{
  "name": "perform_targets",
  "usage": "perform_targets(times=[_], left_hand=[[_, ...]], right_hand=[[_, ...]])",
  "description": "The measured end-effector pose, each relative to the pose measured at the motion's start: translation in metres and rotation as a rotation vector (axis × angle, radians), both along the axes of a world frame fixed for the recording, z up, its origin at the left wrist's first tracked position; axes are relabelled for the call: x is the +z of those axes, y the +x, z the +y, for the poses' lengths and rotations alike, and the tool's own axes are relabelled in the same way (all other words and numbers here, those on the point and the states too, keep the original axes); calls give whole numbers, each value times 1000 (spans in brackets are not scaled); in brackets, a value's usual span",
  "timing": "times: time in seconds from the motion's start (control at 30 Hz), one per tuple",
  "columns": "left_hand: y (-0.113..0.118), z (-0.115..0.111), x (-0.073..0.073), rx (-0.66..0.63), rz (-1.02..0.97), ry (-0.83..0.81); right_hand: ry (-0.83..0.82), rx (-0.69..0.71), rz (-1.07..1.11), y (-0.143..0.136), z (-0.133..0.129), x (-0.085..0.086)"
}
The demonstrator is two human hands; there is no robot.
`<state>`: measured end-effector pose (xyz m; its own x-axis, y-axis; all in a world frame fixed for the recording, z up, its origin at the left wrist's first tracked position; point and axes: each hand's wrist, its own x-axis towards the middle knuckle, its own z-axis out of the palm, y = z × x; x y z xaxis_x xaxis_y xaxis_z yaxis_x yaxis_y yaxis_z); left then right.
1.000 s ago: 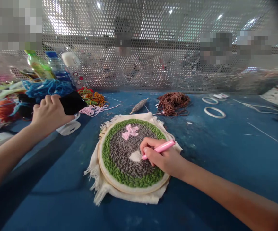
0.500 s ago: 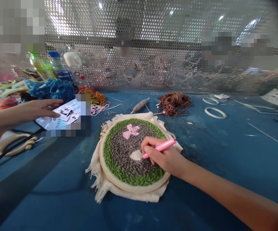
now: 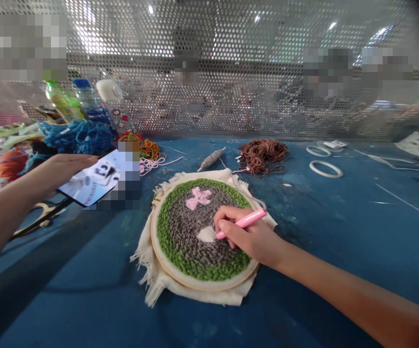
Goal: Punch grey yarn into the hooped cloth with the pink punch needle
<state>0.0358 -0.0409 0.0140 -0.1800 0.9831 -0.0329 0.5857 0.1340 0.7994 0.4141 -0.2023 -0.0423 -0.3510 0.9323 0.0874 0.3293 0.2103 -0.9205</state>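
Holding pink tool (image 3: pixel 250 219), right hand (image 3: pixel 246 238), embroidery (image 3: pixel 191 227) beneath

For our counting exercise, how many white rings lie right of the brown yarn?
2: a nearer ring and a farther ring just beyond it, both on the blue table.

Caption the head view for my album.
Right hand holding a pink tool at a bare patch in round stitchwork, left hand by a lit screen.
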Motion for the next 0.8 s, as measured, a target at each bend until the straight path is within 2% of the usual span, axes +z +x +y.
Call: perform_targets(times=[0.17, 0.3, 0.57, 0.8], left_hand=[[15, -10, 5, 123, -271, 131], [22, -16, 8, 169, -375, 187], [25, -19, 9, 188, -395, 179], [1, 5, -6, 128, -291, 102]], right_hand=[[5, 12, 11, 2, 1, -3], [1, 15, 5, 2, 1, -2], [-6, 25, 27, 1, 1, -2], [-17, 12, 18, 1, 1, -2]])
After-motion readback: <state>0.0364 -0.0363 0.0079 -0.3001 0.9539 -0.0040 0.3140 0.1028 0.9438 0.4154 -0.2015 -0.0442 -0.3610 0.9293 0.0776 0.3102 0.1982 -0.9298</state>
